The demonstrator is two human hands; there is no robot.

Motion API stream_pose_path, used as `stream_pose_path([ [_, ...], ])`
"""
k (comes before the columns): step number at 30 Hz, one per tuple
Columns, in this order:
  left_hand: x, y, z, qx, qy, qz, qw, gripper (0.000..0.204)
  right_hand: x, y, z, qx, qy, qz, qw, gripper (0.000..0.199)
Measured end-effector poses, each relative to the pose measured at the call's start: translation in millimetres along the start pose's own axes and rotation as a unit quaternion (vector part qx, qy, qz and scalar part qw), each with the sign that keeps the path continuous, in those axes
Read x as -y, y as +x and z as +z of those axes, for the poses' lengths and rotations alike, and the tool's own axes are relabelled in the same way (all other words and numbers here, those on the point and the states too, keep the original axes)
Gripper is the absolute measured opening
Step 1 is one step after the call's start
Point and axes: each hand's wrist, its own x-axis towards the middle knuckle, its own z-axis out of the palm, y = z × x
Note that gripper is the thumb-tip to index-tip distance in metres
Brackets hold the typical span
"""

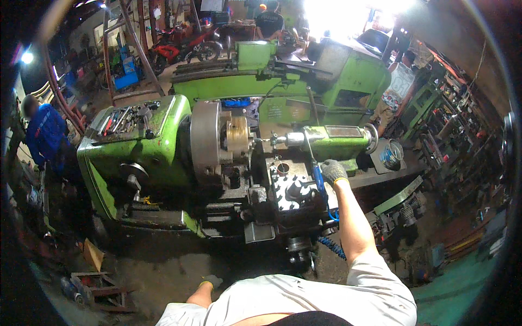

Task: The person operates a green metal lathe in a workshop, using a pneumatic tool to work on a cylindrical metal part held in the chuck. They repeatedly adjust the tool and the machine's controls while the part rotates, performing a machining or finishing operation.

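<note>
My right hand (334,171), in a grey knit glove with a yellow cuff, is closed around a blue air blow gun (318,178). The gun's thin nozzle (309,145) points up toward the tailstock (334,140) of a green lathe. Just left of the gun is the tool post (296,190) on the carriage. A brass-coloured round workpiece (237,135) sits in the large chuck (206,138), facing a drill bit (262,140) held in the tailstock. Low beside my body hangs my left hand (212,280), also gloved, away from the machine; its fingers are too indistinct to read.
Loose tools (122,119) lie on the headstock. A blue coiled hose (331,247) hangs below the carriage. A bucket (390,155) stands right of the tailstock handwheel (372,138). Behind is another green lathe (228,87). A person in blue (48,133) stands left, another (399,81) right.
</note>
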Motion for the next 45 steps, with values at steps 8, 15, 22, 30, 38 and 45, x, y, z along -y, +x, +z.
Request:
stream_pose_path([
  [8,-19.7,42.5,-7.7,-0.082,-0.045,0.014,0.996,0.057,15.6,3.7,1.4,-0.002,0.035,-0.002,0.999,0.039],
  [15,-33.4,53.5,0.5,-0.176,-0.012,0.118,0.977,0.044,2.3,27.3,24.8,-0.008,0.049,-0.067,0.997,0.042],
  [22,-49.7,19.3,-2.8,-0.143,0.038,0.098,0.984,0.041,-19.1,27.9,15.4,0.013,0.082,-0.002,0.997,0.046],
  [30,-11.8,41.4,51.1,-0.046,0.100,0.067,0.992,0.042,-22.6,30.1,15.8,0.005,0.075,-0.014,0.997,0.045],
  [38,-27.1,41.9,38.3,-0.078,0.107,0.118,0.984,0.042,-30.8,34.7,24.5,-0.017,0.098,-0.044,0.994,0.044],
  [45,-52.6,33.5,22.3,-0.138,-0.052,0.062,0.987,0.043,-23.6,27.0,18.6,-0.024,0.091,-0.026,0.995,0.043],
])
